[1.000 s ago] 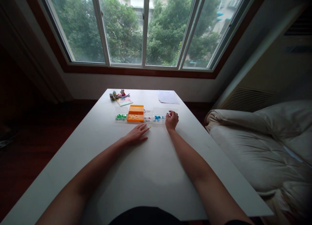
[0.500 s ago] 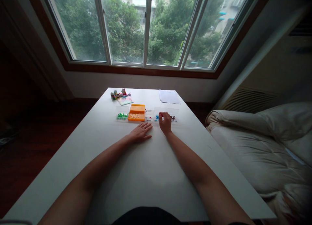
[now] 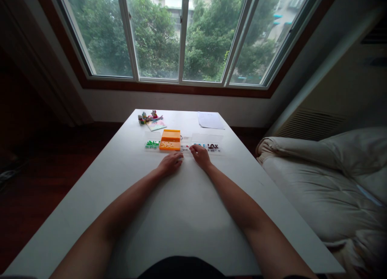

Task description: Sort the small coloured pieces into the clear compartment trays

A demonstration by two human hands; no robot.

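Inventory, as we see it:

1. Surface (image 3: pixel 181 214), white, fills lower ctr. of frame; all small parts lie on it.
2. Our L hand (image 3: pixel 171 163), ctr., just below item 4: resting on the surface, fingers curled in; whether anything is under the fingertips, we can't tell.
3. Our R hand (image 3: pixel 200 155), just R of ctr.: thumb & fingers drawn together at the near edge of the parts row, by a red bit (image 3: pixel 187 146); too small to tell if a piece is pinched.
4. Orange case (image 3: pixel 171 134), ctr., laid open, 1 half behind the other; pale yellow pcs. (image 3: pixel 167 144) in the near half.
5. Green pcs. (image 3: pixel 152 143), L of item 4, in a clear box w/ lid up (image 3: pixel 151 136).
6. Blue pcs. (image 3: pixel 203 145), R of ctr., partly hidden behind our R hand.
7. Dark pcs. (image 3: pixel 213 146), R of the blue, approx. same row; clear lid (image 3: pixel 208 137) behind both.
8. Figurines (image 3: pixel 145 117), sm., multicol., far L corner of the surface, beside a pastel card (image 3: pixel 156 125).
9. Paper sheets (image 3: pixel 211 120), white, far R corner.
10. Sofa (image 3: pixel 296 178), pale, R side of frame.
11. Window (image 3: pixel 157 41), brown-framed, top; trees outside.
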